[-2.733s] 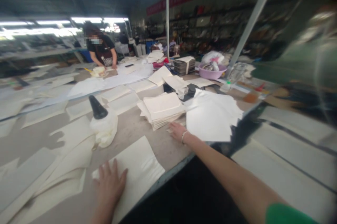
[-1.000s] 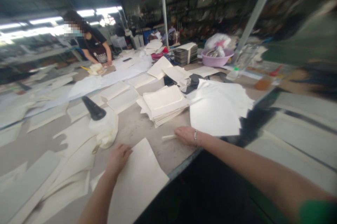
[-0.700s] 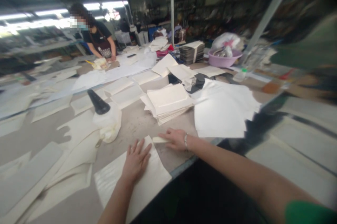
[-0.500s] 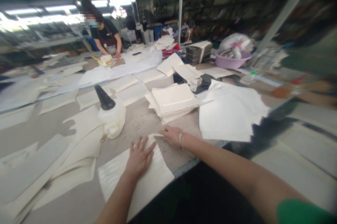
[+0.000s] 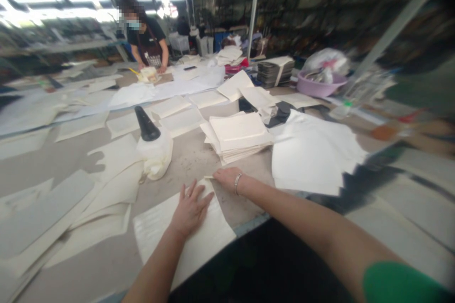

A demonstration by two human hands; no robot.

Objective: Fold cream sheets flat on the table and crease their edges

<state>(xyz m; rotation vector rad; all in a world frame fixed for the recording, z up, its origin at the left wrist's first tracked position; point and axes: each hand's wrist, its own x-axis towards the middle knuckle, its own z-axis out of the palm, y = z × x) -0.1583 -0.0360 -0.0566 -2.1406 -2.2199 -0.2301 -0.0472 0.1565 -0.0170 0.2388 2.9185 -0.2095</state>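
Observation:
A cream sheet [image 5: 167, 232] lies at the near edge of the grey table [image 5: 185, 160]. My left hand [image 5: 191, 208] rests flat on it, fingers spread. My right hand [image 5: 225, 179], with a bracelet at the wrist, presses a small pale strip [image 5: 209, 177] against the sheet's far corner, fingers closed over it. Just beyond my hands sits a stack of cream sheets [image 5: 239, 136], and to its right a pile of white sheets [image 5: 314, 153].
A glue bottle with a black cone nozzle [image 5: 152, 144] stands left of the stack. Cream cut pieces [image 5: 106, 198] cover the left side. A purple basin [image 5: 317, 86] and a dark stack [image 5: 274, 71] sit at the far side. Another person [image 5: 146, 42] works at the far end.
My left hand went from a loose curl at the sheet's edge to lying flat on it. My right hand carried the pale strip left from the bare table to the sheet's corner.

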